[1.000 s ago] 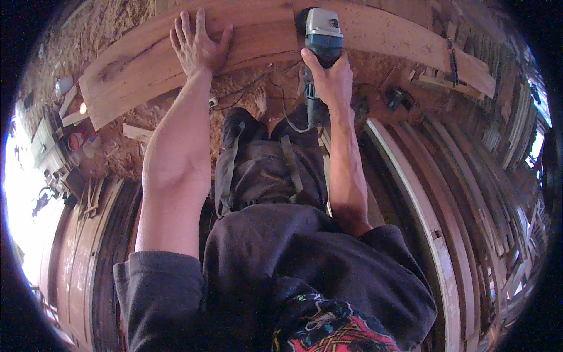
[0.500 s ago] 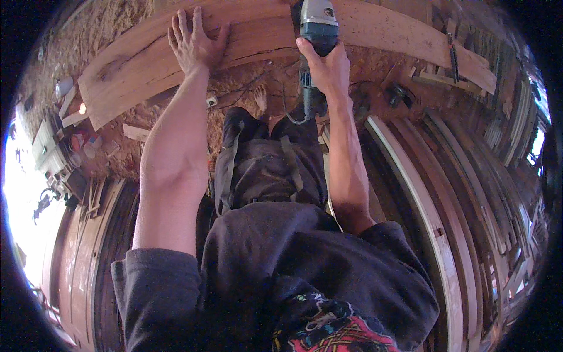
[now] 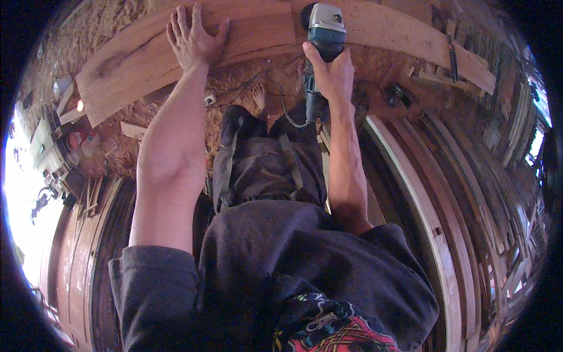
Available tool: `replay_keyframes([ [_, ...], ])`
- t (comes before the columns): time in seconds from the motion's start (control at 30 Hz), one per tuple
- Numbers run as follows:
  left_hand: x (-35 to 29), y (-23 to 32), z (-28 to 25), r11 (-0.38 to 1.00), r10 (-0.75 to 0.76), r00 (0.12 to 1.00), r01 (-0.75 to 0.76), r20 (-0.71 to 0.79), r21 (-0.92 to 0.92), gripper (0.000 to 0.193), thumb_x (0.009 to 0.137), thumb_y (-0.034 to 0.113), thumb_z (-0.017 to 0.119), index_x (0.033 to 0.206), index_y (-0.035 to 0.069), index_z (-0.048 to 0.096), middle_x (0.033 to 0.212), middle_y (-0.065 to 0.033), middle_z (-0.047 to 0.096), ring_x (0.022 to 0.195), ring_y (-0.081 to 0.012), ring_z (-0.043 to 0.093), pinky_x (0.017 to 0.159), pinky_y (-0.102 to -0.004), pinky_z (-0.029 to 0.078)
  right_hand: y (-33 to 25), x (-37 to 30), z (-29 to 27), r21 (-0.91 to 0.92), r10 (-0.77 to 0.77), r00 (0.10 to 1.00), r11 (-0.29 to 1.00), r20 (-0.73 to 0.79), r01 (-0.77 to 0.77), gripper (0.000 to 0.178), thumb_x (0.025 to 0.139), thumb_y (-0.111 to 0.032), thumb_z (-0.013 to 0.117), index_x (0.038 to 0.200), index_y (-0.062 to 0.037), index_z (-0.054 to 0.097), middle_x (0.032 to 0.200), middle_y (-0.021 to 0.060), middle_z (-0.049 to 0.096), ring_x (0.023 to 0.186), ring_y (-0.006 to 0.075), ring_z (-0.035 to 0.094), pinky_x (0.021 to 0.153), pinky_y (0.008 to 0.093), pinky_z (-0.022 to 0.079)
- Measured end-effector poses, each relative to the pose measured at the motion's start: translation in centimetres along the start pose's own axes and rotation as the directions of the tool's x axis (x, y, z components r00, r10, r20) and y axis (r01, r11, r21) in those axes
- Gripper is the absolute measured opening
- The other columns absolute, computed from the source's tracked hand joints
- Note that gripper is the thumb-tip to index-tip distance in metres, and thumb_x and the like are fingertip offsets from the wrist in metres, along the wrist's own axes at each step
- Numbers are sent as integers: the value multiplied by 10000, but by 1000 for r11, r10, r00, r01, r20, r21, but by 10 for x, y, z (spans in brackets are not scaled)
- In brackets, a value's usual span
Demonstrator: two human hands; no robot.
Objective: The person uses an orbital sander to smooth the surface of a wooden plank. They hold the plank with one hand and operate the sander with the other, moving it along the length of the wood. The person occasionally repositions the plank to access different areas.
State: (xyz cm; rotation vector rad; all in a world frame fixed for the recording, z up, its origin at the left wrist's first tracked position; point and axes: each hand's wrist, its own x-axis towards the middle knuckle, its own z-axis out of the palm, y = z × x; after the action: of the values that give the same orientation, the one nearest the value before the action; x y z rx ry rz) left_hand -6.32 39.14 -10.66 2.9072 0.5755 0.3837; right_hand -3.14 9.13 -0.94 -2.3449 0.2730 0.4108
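A teal angle grinder [image 3: 326, 39] with a silver head is gripped in my right hand [image 3: 334, 76], thumb along its body. Its head lies over the long wooden board [image 3: 129, 76] at the far side, and a dark round part shows at the head's left; whether it touches the wood I cannot tell. A cord runs from the grinder's near end. My left hand [image 3: 196, 44] lies flat on the board, fingers spread, to the left of the grinder. The board has a dark crack or grain line along it.
A bare foot [image 3: 259, 95] stands on the brown dirt floor below the board. Long planks [image 3: 413, 188] are stacked at the right, with more boards [image 3: 79, 252] at the left. A dark power tool [image 3: 400, 94] lies on the ground at the right.
The grinder and my right hand have shifted slightly right and nearer to me. My left hand stays flat at about the same place on the board.
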Motion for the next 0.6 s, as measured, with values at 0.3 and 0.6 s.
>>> replay_keyframes([
  [0.3, 0, -7, 7, 1000, 8, 999, -8, -40, 5, 902, 891, 778, 580, 1577, 211, 437, 1686, -173, 303, 1580, -337, 225, 1306, -502, 118, 2, -14, -6, -3, 10, 1000, 1000, 24, -10, 823, 773, -646, 820, 1145, 55, 603, 962, 225, 746, 886, 392, 752, 818, 491, 588],
  [0.6, 2, -5, 6, 1000, 10, 998, -11, -60, -17, 904, 887, 765, 597, 1584, 213, 433, 1677, -168, 328, 1572, -342, 253, 1301, -511, 133, 14, -19, -6, -3, -4, 1000, 1000, 11, 4, 746, 791, -584, 843, 1140, 40, 632, 943, 170, 750, 847, 301, 749, 774, 429, 585],
])
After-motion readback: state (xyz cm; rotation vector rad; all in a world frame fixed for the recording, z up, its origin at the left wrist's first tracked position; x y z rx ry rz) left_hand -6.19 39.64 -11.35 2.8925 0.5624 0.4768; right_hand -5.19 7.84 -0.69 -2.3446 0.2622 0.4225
